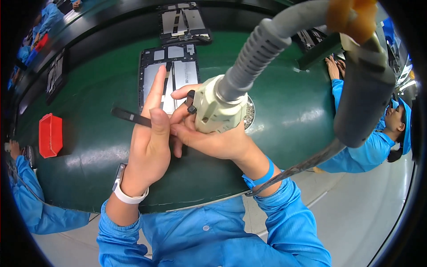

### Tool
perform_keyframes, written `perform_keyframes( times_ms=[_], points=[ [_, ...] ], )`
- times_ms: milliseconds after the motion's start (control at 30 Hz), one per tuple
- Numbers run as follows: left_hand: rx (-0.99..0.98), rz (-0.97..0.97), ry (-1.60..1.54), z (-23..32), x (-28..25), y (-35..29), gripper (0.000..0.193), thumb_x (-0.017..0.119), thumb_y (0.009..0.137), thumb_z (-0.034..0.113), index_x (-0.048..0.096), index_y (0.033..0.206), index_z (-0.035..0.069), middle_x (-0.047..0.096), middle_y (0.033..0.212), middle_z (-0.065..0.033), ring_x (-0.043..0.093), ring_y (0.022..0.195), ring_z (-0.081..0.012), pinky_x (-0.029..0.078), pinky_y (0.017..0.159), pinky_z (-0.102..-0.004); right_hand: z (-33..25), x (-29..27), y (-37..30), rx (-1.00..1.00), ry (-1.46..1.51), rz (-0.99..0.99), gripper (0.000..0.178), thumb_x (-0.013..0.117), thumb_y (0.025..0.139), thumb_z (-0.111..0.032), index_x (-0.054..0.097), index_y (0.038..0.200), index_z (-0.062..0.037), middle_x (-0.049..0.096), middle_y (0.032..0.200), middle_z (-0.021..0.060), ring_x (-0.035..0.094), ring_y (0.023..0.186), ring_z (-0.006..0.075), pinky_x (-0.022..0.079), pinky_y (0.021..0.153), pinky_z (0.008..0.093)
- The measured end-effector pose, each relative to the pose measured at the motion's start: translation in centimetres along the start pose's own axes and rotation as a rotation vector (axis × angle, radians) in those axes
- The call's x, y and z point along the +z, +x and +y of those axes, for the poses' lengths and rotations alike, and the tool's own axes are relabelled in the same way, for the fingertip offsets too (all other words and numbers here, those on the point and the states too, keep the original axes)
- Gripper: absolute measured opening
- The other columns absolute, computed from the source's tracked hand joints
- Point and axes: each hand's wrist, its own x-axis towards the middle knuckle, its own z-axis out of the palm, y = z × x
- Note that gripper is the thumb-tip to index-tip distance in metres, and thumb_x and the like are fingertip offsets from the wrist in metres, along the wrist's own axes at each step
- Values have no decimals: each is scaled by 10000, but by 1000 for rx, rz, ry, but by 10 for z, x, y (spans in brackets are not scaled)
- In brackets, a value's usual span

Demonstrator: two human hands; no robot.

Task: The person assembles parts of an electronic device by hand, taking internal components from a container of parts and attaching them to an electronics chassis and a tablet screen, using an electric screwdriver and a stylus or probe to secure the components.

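Observation:
My left hand [153, 142] is raised over the bench, index finger stretched out and thumb upright. A slim black strip-like tool [130, 116] crosses its palm behind the thumb. Close against it, my right hand [213, 142] pinches the tool's right end between thumb and fingers. A cream-coloured tool head [220, 107] on a grey ribbed hose [262, 53] hangs in front of the right hand and hides part of its fingers; whether the hand touches it I cannot tell. Beyond my fingers lies an opened tablet [184, 73] with silver battery panels showing.
A second opened tablet [187, 24] lies farther back on the green bench [98, 98]. At left stands a red bin [51, 135]. A round dish of small metallic bits [250, 113] is partly hidden. A dark hanging handle [364, 93] and cable occupy the right; co-workers sit at both sides.

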Motion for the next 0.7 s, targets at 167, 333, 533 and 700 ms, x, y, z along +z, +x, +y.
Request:
perform_keyframes(
  times_ms=[167,333,533,700],
  points=[
    [36,-58,36,-7,-4,-3,799,306,1055,567,95,1596,19,696,1126,-145,495,691,-49,383,564,-190,8,-1,-2,-51,83,13,551,688,810,139,502,1311,4,712,935,82,577,654,33,523,608,246],
    [115,-110,209,12,-11,6,519,564,1044,253,443,1484,4,660,1224,-125,609,923,-126,486,836,-246,14,-10,3,-311,-315,152,509,723,745,110,578,1215,-21,662,867,11,525,643,10,456,599,194],
    [25,-128,-43,12,-36,4,157,714,887,-22,727,1036,-71,692,1002,-106,668,896,-149,521,800,-253,9,-6,-3,-6,19,179,464,745,749,89,584,1176,3,676,867,29,520,627,-2,459,625,187],
    [4,6,-41,-27,-44,1,113,735,868,-24,731,971,-70,731,896,-89,679,818,-140,538,761,-251,13,-22,9,-252,-133,364,425,701,814,81,536,1204,48,692,884,87,648,755,103,523,670,239]
  ],
)
